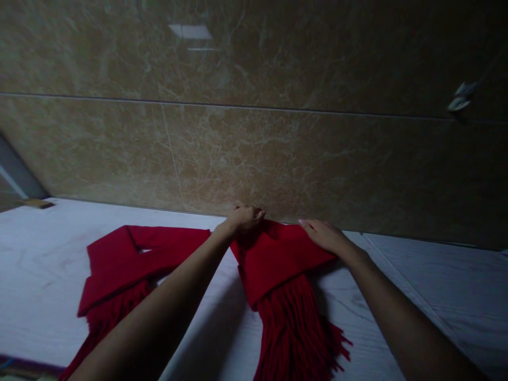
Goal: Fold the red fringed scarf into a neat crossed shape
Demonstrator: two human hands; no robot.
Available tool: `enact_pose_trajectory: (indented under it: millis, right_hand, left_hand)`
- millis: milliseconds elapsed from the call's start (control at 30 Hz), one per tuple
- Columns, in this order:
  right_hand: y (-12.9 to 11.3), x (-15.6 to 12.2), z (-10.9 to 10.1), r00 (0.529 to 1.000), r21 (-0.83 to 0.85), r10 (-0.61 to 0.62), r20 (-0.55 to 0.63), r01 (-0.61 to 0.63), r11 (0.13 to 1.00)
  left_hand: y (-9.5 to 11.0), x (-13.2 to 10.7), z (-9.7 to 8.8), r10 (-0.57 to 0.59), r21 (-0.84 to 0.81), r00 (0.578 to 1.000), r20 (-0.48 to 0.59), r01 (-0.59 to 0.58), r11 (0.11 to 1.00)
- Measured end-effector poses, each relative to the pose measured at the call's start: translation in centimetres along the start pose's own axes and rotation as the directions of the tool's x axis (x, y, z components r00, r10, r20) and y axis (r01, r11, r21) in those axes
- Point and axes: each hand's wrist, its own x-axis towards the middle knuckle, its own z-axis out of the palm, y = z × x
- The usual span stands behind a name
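Note:
My left hand has its fingers curled on the upper left edge of a folded red scarf, close to the wall. On the scarf's upper right part lies my right hand, fingers stretched out rather flat, the thumb hidden. Long tassels hang from the fold toward me. Further left is another folded red scarf piece, also fringed, partly covered by my left forearm. Whether the two red pieces join behind that arm I cannot tell.
The scarves lie on a white wood-grain table against a brown marbled tile wall. A seam crosses the tabletop at right. A small pale fitting is on the wall. A small brown piece lies at the far left corner.

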Motion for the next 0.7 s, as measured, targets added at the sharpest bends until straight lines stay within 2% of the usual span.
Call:
enact_pose_trajectory:
  millis: [100,400,567,700]
  right_hand:
    - [-0.2,0.9,-0.4,0.994,-0.006,0.007,0.107,-0.006,1.0]
    - [0.0,3.8,0.1,0.986,0.008,0.058,0.159,-0.06,0.998]
    - [0.1,3.6,1.0,0.981,0.013,0.086,0.173,-0.09,0.996]
    - [0.1,3.1,1.2,0.978,0.009,0.102,0.181,-0.105,0.994]
  left_hand:
    - [-0.4,1.3,0.3,-0.019,0.006,0.997,0.08,0.018,1.0]
    - [-1.2,3.3,1.4,-0.03,-0.016,0.983,0.183,0.034,0.999]
    - [-1.4,3.5,3.0,-0.061,-0.013,0.978,0.197,0.065,0.998]
    - [-1.5,3.1,3.4,-0.068,-0.008,0.98,0.189,0.071,0.997]
